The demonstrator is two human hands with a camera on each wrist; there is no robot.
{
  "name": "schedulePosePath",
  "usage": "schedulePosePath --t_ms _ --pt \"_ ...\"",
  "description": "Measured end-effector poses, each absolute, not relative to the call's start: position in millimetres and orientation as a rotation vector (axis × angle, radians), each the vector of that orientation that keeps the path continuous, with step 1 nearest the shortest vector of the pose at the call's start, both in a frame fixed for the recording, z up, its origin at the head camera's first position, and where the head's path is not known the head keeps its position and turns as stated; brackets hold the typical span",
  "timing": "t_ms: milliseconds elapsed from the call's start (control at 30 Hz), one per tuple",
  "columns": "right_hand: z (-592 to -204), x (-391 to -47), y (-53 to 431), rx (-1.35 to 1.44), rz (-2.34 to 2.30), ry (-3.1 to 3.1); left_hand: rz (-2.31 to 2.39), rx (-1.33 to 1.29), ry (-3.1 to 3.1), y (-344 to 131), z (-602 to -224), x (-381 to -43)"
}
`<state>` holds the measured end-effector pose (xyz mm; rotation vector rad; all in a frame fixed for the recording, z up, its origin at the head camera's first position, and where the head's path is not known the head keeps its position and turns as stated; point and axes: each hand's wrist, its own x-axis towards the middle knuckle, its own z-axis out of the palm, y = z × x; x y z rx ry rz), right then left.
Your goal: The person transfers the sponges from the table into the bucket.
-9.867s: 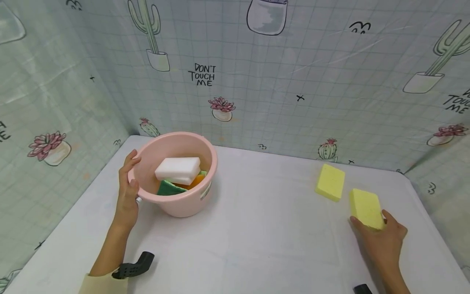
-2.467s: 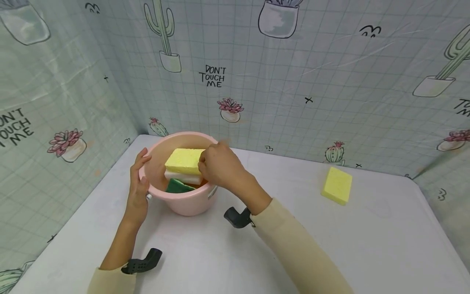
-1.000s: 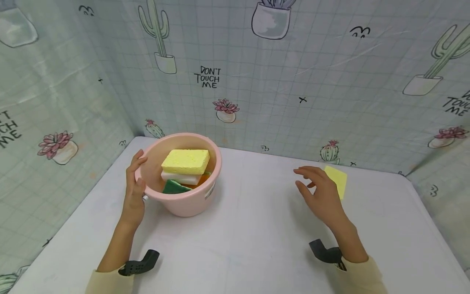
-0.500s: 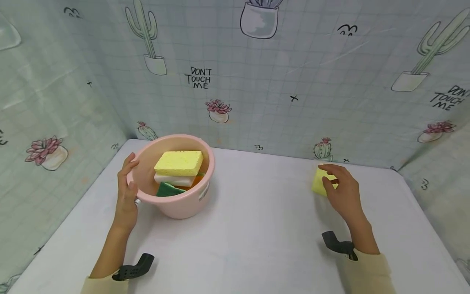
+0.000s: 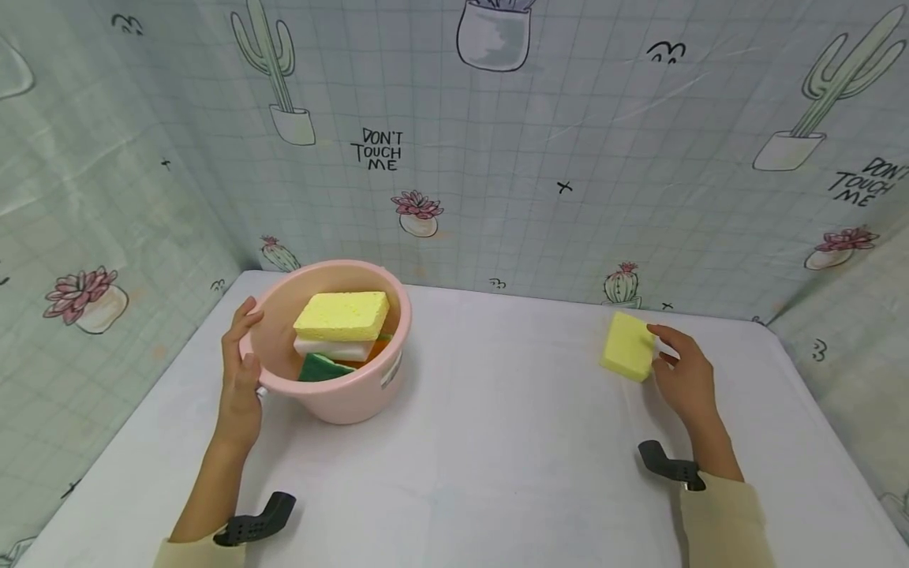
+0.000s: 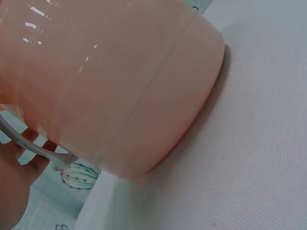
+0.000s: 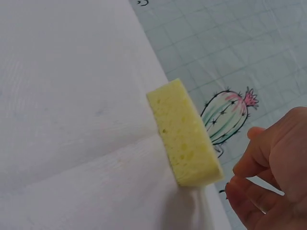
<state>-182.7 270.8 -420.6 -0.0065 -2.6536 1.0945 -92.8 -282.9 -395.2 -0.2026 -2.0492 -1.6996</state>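
A pink bucket (image 5: 362, 398) stands at the left of the table, tipped toward me in the head view. My left hand (image 5: 240, 386) grips its left rim, fingertips over the edge; the left wrist view shows a grey handle (image 6: 29, 143) across the fingers. Inside, a yellow sponge (image 5: 342, 315) lies on a white sponge (image 5: 334, 348), above a green piece (image 5: 321, 368) and something orange. A second yellow sponge (image 5: 628, 347) lies at the back right. My right hand (image 5: 685, 383) is at its right side, loosely bent, the fingertips just short of it in the right wrist view.
The white table (image 5: 497, 442) ends at a patterned curtain (image 5: 533, 197) along the back, with more curtain on both sides. Black wrist cameras (image 5: 257, 521) sit on both forearms, close over the table.
My right hand has put one yellow sponge onto the white sponge in the bucket and let go. It has since moved right, past the other yellow sponge. The left hand stays on the rim.
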Motion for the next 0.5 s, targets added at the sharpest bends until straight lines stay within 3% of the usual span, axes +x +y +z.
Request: schedulePosePath --t_ms 200,500 --pt "-427 -186 277 -0.022 1.162 -2.718 -1.719 -0.215 -2.035 -283 -394 -92" --pt "-426 -187 283 0.169 1.259 -2.798 -1.684 -0.208 -2.055 -283 -394 -92"
